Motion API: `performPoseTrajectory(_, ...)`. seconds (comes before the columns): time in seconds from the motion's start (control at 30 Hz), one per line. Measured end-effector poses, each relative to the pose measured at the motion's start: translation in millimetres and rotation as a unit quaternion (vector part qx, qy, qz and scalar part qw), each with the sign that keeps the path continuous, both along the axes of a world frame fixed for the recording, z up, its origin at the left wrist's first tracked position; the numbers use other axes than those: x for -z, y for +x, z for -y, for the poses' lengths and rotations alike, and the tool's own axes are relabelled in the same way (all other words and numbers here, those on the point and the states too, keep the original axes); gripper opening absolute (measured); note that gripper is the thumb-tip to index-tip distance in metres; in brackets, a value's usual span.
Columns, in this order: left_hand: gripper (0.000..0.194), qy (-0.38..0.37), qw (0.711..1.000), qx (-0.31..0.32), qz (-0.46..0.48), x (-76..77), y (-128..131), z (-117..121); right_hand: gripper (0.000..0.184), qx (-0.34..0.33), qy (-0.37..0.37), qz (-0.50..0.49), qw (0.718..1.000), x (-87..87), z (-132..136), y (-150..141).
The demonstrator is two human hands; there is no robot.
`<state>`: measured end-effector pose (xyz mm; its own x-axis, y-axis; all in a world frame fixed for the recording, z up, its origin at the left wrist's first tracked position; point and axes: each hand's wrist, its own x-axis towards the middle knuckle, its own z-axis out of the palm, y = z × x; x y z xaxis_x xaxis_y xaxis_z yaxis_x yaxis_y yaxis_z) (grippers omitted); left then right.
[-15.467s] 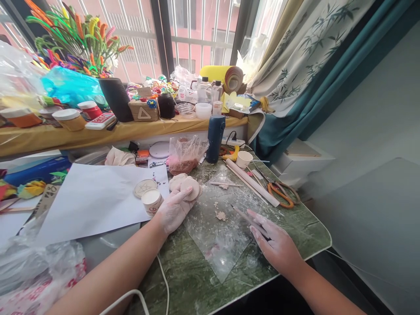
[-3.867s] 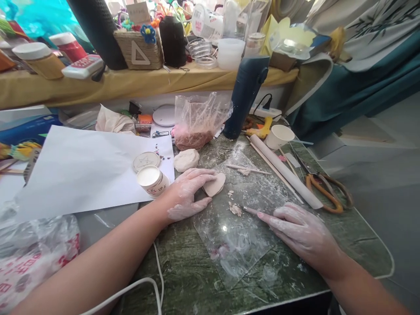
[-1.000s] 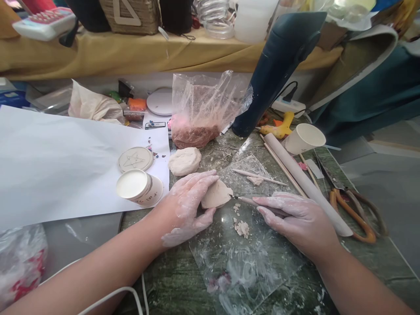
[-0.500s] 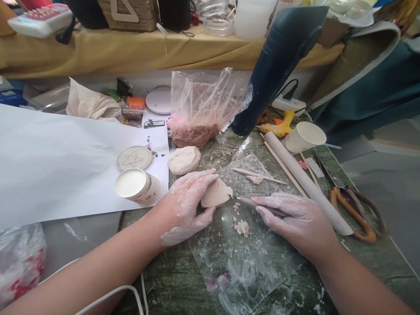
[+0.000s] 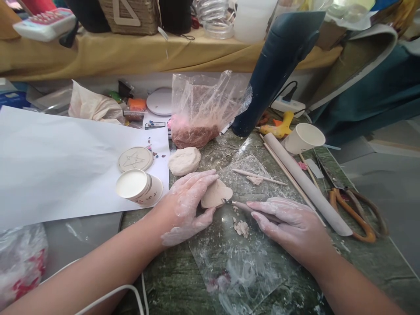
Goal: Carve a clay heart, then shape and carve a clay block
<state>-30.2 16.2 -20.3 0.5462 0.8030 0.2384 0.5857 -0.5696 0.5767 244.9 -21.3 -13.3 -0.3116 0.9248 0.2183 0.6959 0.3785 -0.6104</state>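
My left hand [image 5: 192, 201], dusted white, curves round a small flat piece of pale clay [image 5: 217, 194] on a clear plastic sheet [image 5: 243, 267], fingers behind it and thumb in front. Pinched in my right hand [image 5: 288, 223] is a thin clay tool [image 5: 247, 206] with a dark metal tip, which meets the clay's near right edge. Clay scraps [image 5: 242, 228] lie just below that tip. Beyond my left fingers sits a thicker lump of pale clay [image 5: 184, 160]. A pointed stick [image 5: 259, 176] rests on the sheet farther back.
On the white paper [image 5: 59, 162] at left stand a paper cup [image 5: 139, 188] and a star-marked clay disc [image 5: 135, 158]. A bag of brown clay [image 5: 195, 135] and a tall dark blue cylinder [image 5: 275, 70] are behind. To the right lie a grey tube [image 5: 305, 183] and scissors [image 5: 354, 210].
My right hand and the clay tool have shifted slightly left and down, and the tip now sits lower on the clay's edge. My left hand holds its place.
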Motion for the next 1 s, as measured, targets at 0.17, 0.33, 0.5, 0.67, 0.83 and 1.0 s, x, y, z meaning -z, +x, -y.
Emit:
performPoseTrajectory(0.17, 0.062, -0.021, 1.000, -0.001, -0.014, 0.1, -1, 1, 0.020, 0.001, 0.009, 0.007, 1.000, 1.7, 2, -2)
performPoseTrajectory(0.33, 0.062, -0.010, 1.000, -0.001, -0.001, 1.0, 0, 1, 0.025, -0.031, 0.001, 0.002, 1.000, 1.8, 5, -6)
performPoseTrajectory(0.5, 0.063, -0.006, 1.000, 0.006, 0.004, -0.3, 0, 1, 0.020, 0.052, 0.004, 0.002, 0.999, 0.5, 7, -7)
performPoseTrajectory(0.67, 0.064, -0.004, 1.000, 0.007, 0.003, -0.8, 0, 1, 0.023, -0.007, -0.002, 0.005, 1.000, -1.6, 7, -10)
performPoseTrajectory(0.83, 0.063, -0.011, 1.000, 0.002, -0.001, 0.1, 0, 1, 0.018, 0.056, 0.006, -0.005, 0.998, -3.1, 8, -10)
performPoseTrajectory(1.0, 0.062, -0.009, 1.000, 0.003, 0.000, 0.4, 0, 1, 0.018, 0.055, 0.010, -0.002, 0.998, -0.4, 9, -11)
